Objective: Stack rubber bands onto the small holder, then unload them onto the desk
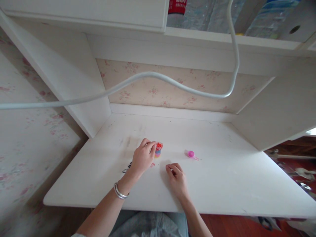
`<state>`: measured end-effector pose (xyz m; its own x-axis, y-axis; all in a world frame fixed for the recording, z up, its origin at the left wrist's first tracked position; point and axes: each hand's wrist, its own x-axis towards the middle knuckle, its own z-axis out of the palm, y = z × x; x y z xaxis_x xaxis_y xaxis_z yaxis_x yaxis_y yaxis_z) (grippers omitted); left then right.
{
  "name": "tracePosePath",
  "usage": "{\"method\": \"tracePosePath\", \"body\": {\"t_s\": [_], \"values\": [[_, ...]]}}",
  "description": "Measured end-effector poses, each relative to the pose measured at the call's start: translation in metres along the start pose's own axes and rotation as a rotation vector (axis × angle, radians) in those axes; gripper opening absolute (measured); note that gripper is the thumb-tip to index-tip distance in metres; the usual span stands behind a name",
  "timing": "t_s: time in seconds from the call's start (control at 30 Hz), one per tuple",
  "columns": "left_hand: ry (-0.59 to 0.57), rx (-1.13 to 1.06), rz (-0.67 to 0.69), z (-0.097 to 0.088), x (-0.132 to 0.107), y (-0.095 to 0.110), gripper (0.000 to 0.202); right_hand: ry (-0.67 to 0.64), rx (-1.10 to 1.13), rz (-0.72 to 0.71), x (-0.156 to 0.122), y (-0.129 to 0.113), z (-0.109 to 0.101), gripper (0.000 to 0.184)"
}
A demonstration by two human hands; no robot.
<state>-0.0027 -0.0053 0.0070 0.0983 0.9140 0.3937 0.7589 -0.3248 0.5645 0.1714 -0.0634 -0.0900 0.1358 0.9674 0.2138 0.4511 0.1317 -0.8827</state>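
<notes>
Silver shows first, a bangle (120, 192) on the left wrist, just above the near edge of the white table (222, 184). The right hand (177, 179) rests on the table close to that edge, knuckles up and fingers (171, 168) curled in with their tips down on the surface; whether they pinch anything is too small to tell. A little further in, the left hand (143, 157) reaches to a small clear jar (158, 150) filled with red and other coloured bits, its fingers closed about the jar's left side and top. The jar stands upright on the table, near the middle. A few dark little loops (127, 168) lie just left of the left hand, and red specks (152, 164) lie below the jar. A pink lid (191, 154) lies to the right, apart from both hands. Beyond, a white cable (172, 82) sags across floral wallpaper (153, 90), and plastic bottles (197, 13) stand on the shelf (222, 38) above.
</notes>
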Motion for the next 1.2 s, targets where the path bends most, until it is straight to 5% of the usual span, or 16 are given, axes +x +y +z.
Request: {"method": "tracePosePath", "body": {"t_s": [0.3, 0.67, 1.2], "values": [[-0.008, -0.062, -0.046, -0.012, -0.032, -0.004, 0.026, 0.019, 0.012, -0.057, 0.023, -0.043, -0.005, 0.03], [-0.234, 0.076, -0.125, 0.014, -0.118, -0.027, 0.025, 0.078, -0.201, -0.217, 0.057, -0.074, 0.001, 0.032], [-0.31, 0.216, -0.082, 0.018, -0.127, -0.032, 0.022, 0.15, -0.238, -0.261, 0.057, -0.069, 0.003, 0.027]]}}
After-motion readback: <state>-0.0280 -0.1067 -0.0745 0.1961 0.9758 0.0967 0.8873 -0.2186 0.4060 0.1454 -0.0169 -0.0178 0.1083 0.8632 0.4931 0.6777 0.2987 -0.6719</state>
